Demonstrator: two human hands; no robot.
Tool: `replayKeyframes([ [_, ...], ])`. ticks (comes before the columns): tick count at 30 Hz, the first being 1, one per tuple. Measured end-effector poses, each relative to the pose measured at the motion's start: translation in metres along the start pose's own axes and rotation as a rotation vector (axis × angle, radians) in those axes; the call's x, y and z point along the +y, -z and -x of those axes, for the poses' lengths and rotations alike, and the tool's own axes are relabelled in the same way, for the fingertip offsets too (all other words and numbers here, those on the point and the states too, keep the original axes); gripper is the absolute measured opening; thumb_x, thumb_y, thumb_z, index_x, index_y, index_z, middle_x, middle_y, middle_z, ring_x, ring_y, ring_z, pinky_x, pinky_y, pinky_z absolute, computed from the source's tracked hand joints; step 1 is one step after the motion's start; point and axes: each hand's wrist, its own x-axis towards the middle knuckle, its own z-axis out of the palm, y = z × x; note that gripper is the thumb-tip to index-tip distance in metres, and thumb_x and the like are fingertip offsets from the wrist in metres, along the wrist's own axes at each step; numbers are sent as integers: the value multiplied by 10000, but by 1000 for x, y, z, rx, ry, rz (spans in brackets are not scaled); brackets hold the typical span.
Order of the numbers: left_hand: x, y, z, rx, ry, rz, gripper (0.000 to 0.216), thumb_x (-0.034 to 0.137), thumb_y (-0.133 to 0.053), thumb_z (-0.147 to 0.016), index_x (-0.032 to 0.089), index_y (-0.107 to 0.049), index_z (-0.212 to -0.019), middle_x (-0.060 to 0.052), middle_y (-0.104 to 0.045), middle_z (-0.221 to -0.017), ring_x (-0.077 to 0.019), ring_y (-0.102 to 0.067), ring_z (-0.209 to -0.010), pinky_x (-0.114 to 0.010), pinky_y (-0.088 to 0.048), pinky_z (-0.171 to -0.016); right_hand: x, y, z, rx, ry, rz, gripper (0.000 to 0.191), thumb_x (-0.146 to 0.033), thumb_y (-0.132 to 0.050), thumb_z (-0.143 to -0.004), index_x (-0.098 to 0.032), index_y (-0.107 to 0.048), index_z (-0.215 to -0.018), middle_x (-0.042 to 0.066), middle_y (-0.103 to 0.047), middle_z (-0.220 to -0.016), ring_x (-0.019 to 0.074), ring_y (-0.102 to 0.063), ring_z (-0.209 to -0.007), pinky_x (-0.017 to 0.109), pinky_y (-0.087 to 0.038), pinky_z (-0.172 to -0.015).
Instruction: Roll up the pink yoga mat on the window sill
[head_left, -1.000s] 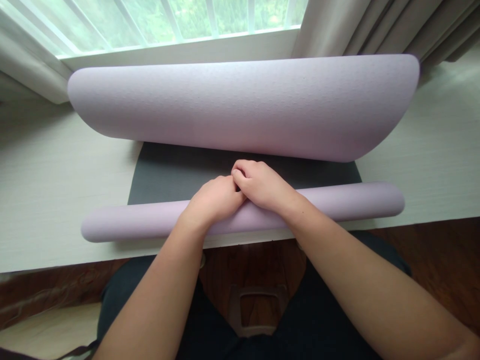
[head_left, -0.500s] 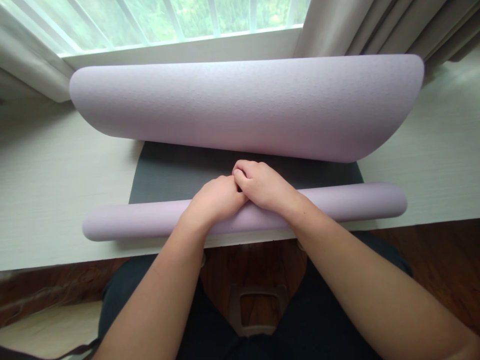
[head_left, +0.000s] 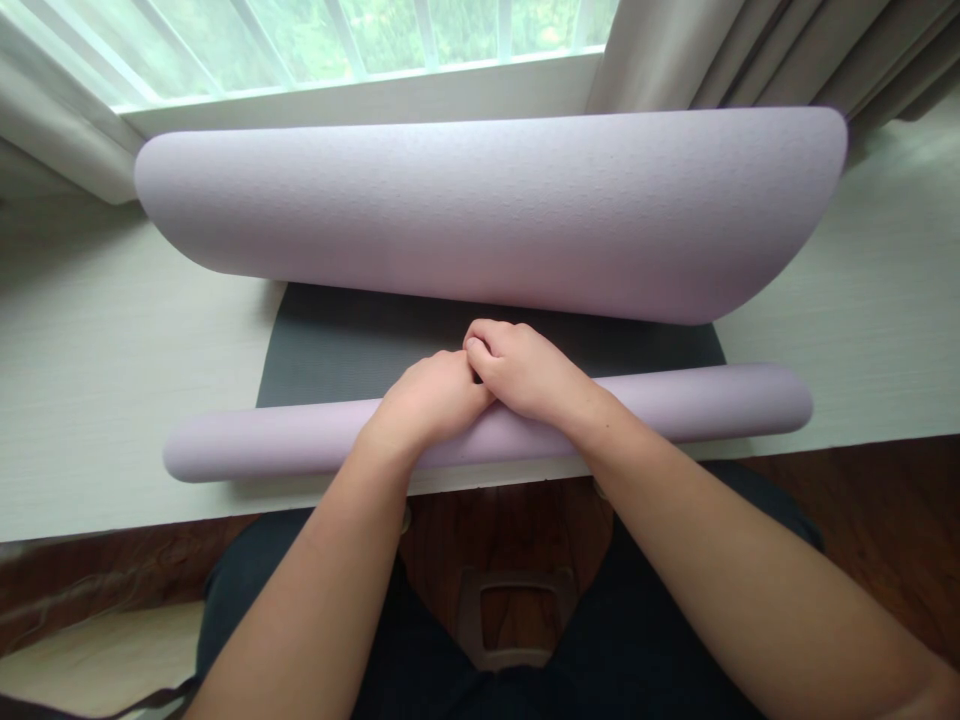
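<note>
A lilac yoga mat (head_left: pixel 495 200) with a dark grey underside lies across the white surface, its far part curled up in a broad roll. Its near edge forms a narrower lilac roll (head_left: pixel 277 440). My left hand (head_left: pixel 435 395) rests on the middle of this near roll, its fingers hidden under my right hand. Closed over those fingers, my right hand (head_left: pixel 525 368) has its own fingers curled. Between the two rolls, a strip of the grey underside (head_left: pixel 337 345) shows.
The white surface (head_left: pixel 82 400) extends to both sides of the mat. Behind stand a barred window (head_left: pixel 390 40) and grey curtains (head_left: pixel 697 50). Below the front edge are my dark-clothed legs (head_left: pixel 652 620) and a stool-like frame (head_left: pixel 517 658) on the wooden floor.
</note>
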Motion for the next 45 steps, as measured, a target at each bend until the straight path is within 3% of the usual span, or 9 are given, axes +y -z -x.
replayKeyframes([
  [45,0,0,-1,15,-11,2,466,435,-413,-975,190,-775,-1140,-138,-786,-1047,-318,-729,-901,-370,-533,-727,-3,2,2,-9,-9,27,310,-290,-399,-1022,-188,-692,-1014,75,-742,-1029,170,-634,-872,261,-416,-759],
])
